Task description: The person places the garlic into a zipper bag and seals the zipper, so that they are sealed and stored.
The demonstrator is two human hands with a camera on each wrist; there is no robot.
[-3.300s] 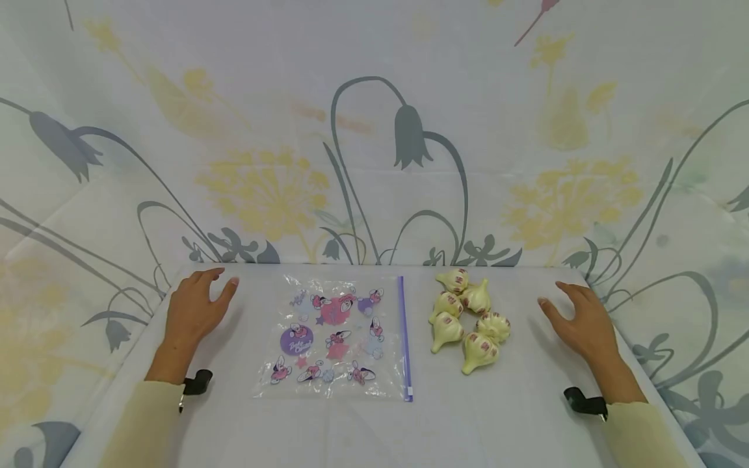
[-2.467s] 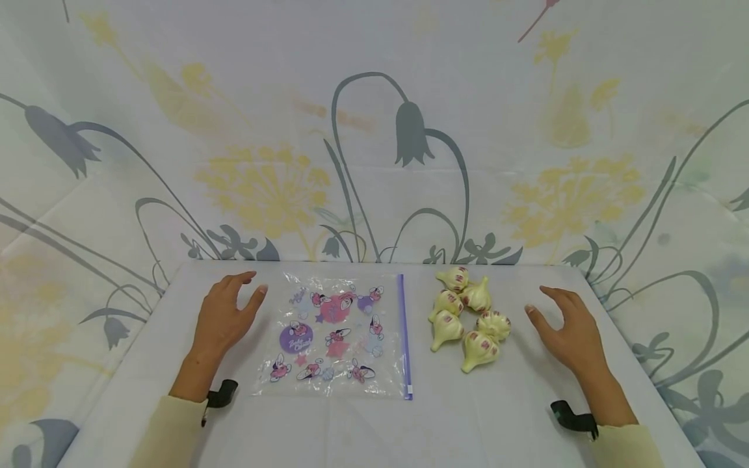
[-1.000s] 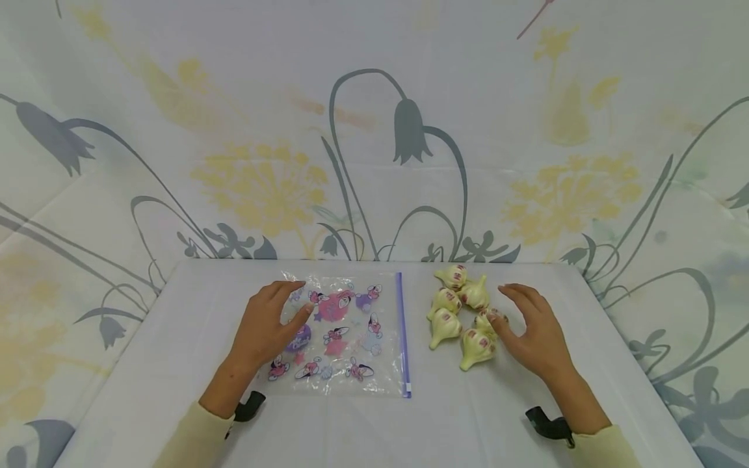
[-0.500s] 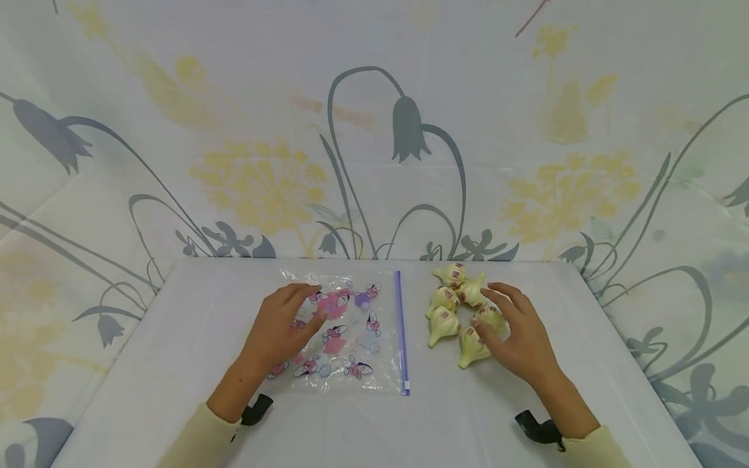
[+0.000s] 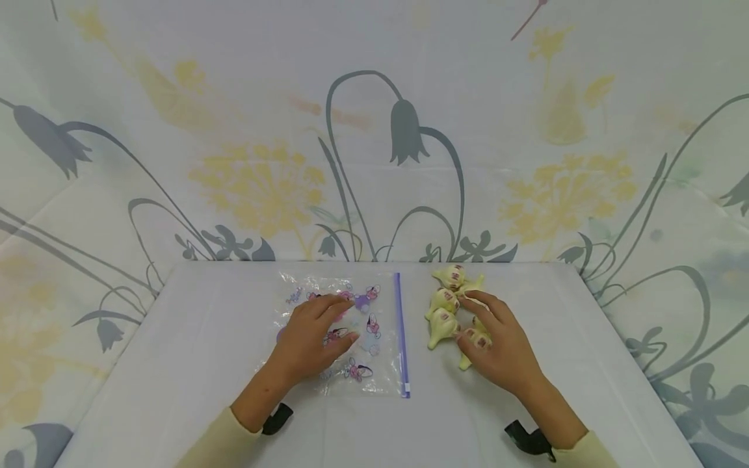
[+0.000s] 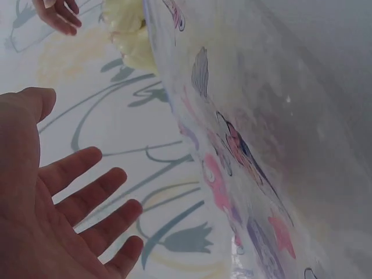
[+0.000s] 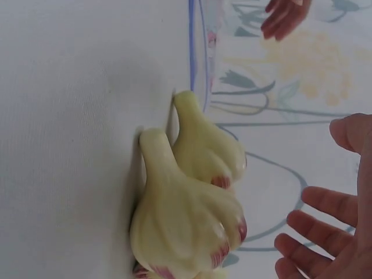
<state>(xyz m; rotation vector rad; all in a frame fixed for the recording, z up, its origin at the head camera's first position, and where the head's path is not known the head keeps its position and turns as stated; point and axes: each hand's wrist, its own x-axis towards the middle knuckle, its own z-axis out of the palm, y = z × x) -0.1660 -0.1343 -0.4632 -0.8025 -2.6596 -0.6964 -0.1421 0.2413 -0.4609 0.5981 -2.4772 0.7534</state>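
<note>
A clear zip bag (image 5: 383, 364) printed with pink and purple cartoon figures lies flat on the table, its purple slider strip (image 5: 401, 325) on the right side. Over the bag's left half hovers my left hand (image 5: 310, 341), fingers spread and holding nothing; the left wrist view shows its palm (image 6: 35, 221) apart from the plastic. To the right of the strip, several pale garlic bulbs (image 5: 443, 325) with reddish marks sit in a cluster. My right hand (image 5: 503, 344) is above the cluster's right side, hiding part of it. In the right wrist view its loose fingers stand off from the nearest garlic bulb (image 7: 180, 221).
A white cloth covers the table (image 5: 205, 338). Behind it and at both sides hangs a floral curtain (image 5: 374, 162). Each wrist carries a small black camera, such as the right one's camera (image 5: 526, 439).
Both hands have moved inward from the table's sides, the left over the bag, the right over the garlic. The bag and garlic bulbs stay in place.
</note>
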